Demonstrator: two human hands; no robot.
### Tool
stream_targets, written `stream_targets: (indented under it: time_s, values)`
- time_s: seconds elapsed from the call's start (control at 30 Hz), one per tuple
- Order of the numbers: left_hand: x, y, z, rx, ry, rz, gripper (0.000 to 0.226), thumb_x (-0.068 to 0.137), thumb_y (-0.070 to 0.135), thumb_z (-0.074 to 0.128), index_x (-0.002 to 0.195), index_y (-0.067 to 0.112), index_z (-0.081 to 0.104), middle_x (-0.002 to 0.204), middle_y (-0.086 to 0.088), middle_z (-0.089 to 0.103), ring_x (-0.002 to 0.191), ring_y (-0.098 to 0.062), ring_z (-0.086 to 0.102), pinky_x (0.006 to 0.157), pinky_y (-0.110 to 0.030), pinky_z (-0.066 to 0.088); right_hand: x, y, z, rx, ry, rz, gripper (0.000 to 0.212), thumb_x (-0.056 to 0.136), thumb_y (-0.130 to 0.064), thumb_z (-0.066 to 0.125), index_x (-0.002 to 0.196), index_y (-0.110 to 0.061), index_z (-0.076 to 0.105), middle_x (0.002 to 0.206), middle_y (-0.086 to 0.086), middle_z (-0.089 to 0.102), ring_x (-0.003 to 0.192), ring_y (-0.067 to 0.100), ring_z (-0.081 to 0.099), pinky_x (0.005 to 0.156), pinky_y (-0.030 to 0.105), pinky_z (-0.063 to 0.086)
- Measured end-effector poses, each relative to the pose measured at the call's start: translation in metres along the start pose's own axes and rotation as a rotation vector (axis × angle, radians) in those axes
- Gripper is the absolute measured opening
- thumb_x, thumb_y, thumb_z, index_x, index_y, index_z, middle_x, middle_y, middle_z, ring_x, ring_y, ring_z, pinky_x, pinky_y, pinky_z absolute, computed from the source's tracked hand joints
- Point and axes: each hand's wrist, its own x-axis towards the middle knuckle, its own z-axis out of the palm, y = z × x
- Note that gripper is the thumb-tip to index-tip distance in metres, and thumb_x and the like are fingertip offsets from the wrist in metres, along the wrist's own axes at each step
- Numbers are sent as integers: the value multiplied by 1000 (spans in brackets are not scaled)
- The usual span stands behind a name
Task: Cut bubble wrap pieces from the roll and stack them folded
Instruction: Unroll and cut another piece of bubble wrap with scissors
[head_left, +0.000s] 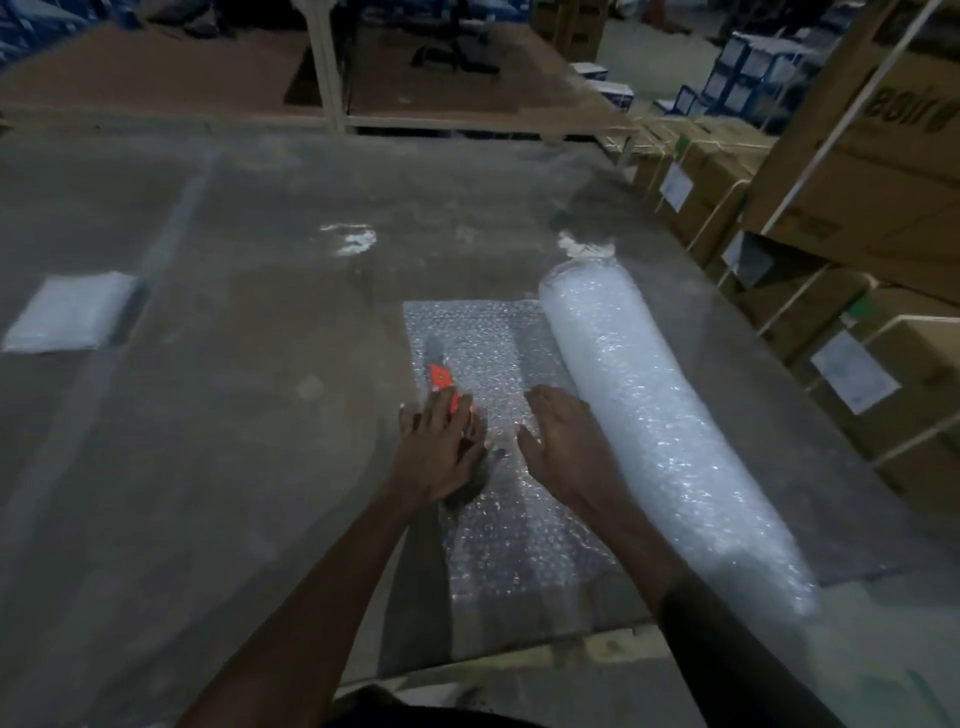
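Left fingers: the left hand (439, 449) lay flat over the orange knife (441, 382), fingers (415, 415) straight and slightly spread; I could not tell whether the thumb was hooked round the handle, so call it resting on it, not gripping.
Right fingers: the right hand (563, 444) was down on the sheet (498, 374), fingers loosely spread, pressing and holding nothing.
Knife: it lay on the sheet's left part, tip pointing away from the person, handle end under the left hand. Whether a blade was out was too blurred to say.
Sheet: one unrolled length, flat on the bench (234, 260), running from the near edge up past both hands. Its right side disappeared against the roll (660, 421), so it looked uncut there, though the join itself was hidden.
Roll: thick, lying just right of the right hand, slanting away across the bench.
Stack: a pale folded pile (70, 312) sat well apart at far left, likely finished pieces, though blurred.
Progress: my read was mid-cycle. A length was laid out and pinned, the knife at hand; the cut, the fold and the carry to the pile were not yet done.
Remaining: plenty of roll left.
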Motion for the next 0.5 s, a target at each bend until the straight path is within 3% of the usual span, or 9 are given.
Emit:
stream_targets:
  time_s: [0.13,0.23,0.3,0.37,0.43,0.5]
  values:
    - [28,17,2,101,-31,73,94,82,81,10,159,27,15,168,-5,7,154,-30,2,118,-62,2,4,29,-26,-75,83,44,48,82,-24,66,123,0,67,127,21,67,115,39,65,98,59,51]
    - [38,14,5,131,-66,86,104,74,94,12,158,33,18,168,-1,9,154,-27,1,119,-63,0,10,41,-49,-225,2,149,55,87,-34,70,135,-7,60,145,17,56,135,38,50,111,64,35]
    - [39,9,5,129,-65,43,103,71,99,19,155,40,23,166,4,14,153,-22,7,118,-61,5,17,49,-63,-339,-151,291,77,88,-51,68,152,-17,42,162,12,33,150,37,27,114,68,23]
    - [37,4,4,147,-54,40,104,68,101,27,154,43,23,165,9,16,152,-18,9,116,-61,6,20,60,-70,-360,-319,440,101,84,-64,69,161,-27,15,170,8,5,154,39,8,115,69,21]
    - [35,-1,1,134,-62,46,107,65,102,32,154,44,23,165,11,15,152,-16,8,117,-61,6,19,66,-72,-330,-406,522,115,80,-62,75,161,-31,-1,170,7,-6,153,41,7,113,68,29]
    - [33,-8,-2,135,-58,44,111,61,104,30,154,44,23,165,11,15,152,-16,8,116,-61,7,18,67,-70,-338,-398,538,121,77,-54,80,161,-31,-4,169,7,-4,150,41,15,110,65,37]
